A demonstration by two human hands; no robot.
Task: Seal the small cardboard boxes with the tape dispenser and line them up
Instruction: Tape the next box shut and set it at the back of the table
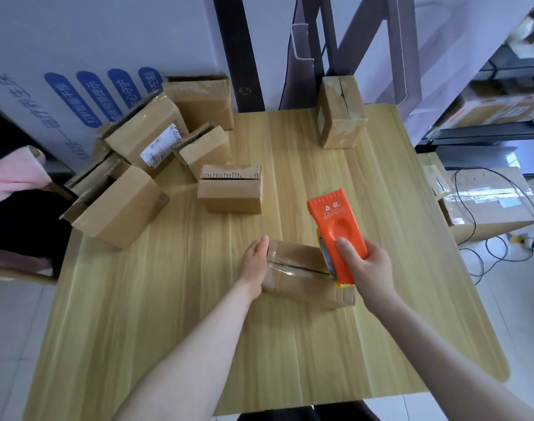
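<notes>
A small cardboard box (299, 273) lies in the middle of the wooden table (174, 314), with clear tape along its top seam. My left hand (255, 258) presses flat against the box's left end. My right hand (367, 268) grips the orange tape dispenser (335, 235), whose lower end rests on the box's right end. One taped box (340, 113) stands at the far right of the table. An unsealed box (230, 189) sits left of centre, behind the hands.
Several more cardboard boxes (144, 138) are piled at the table's far left, one (116, 205) hanging over the left edge. A large carton (484, 199) with black cables sits on the floor at right. Shelves with cartons stand at the far right.
</notes>
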